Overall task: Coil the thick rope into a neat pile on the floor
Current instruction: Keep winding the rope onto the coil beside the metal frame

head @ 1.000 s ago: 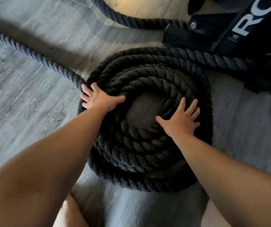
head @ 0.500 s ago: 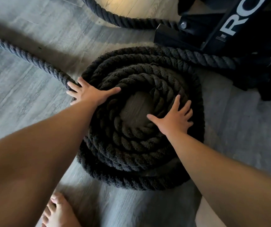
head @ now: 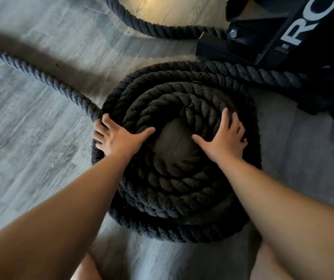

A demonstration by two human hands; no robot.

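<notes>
Black thick twisted rope (head: 172, 188) lies coiled on the grey plank floor (head: 31, 138) beneath my flat, spread fingers (head: 107, 123). The left hand (head: 119, 141) and right hand (head: 225, 141) press on it, gripping nothing. Beyond my left fingers, the uncoiled tail (head: 41, 77) could drag loops askew by its weight.

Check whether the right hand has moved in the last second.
Yes: the right hand slid slightly farther along the coiled rope, toward the black frame.

Your thick black twisted rope (head: 174, 184) lies stacked in round coils on the grey floor (head: 31, 138), its loose tail trailing far-left.
</notes>
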